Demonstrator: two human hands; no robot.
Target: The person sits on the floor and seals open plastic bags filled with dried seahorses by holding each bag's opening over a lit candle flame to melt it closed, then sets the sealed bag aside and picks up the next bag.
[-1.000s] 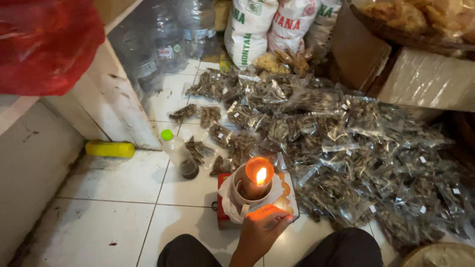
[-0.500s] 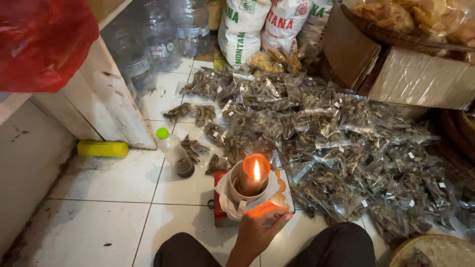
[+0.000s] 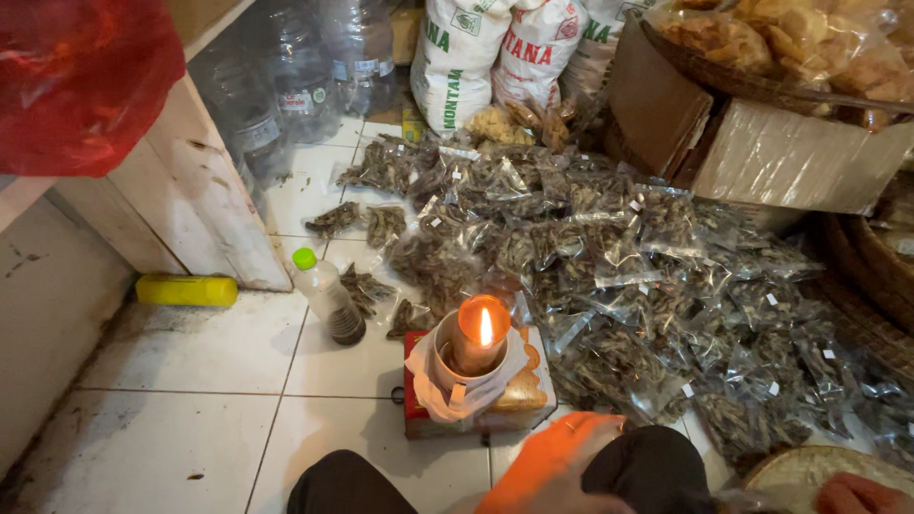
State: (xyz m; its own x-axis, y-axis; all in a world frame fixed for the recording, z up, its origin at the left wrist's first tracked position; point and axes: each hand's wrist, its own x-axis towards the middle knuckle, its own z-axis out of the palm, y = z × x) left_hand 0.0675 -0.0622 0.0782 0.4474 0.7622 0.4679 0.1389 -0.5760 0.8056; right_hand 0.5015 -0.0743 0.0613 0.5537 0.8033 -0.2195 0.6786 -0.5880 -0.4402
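Observation:
A lit candle (image 3: 479,338) stands in a pale cup wrapped in white plastic, on a red box (image 3: 519,400) on the tiled floor. My left hand (image 3: 552,466) hovers just below the box, between my knees, lit orange by the flame and blurred. It is not touching the box, and I see nothing in it. Only a sliver of my right hand (image 3: 857,493) shows at the bottom right edge, beside a woven tray (image 3: 800,466). Its fingers are hidden.
Several small clear bags of dark dried stuff (image 3: 609,257) are heaped to the right and beyond the candle. A small bottle with a green cap (image 3: 326,295) and a yellow tube (image 3: 187,290) lie left, near a white cabinet (image 3: 205,190). Sacks (image 3: 457,57), water jugs and a cardboard box (image 3: 781,152) are behind.
My left hand has drawn back from the red box toward me. The camera has tilted slightly, and my right hand now shows at the bottom right corner.

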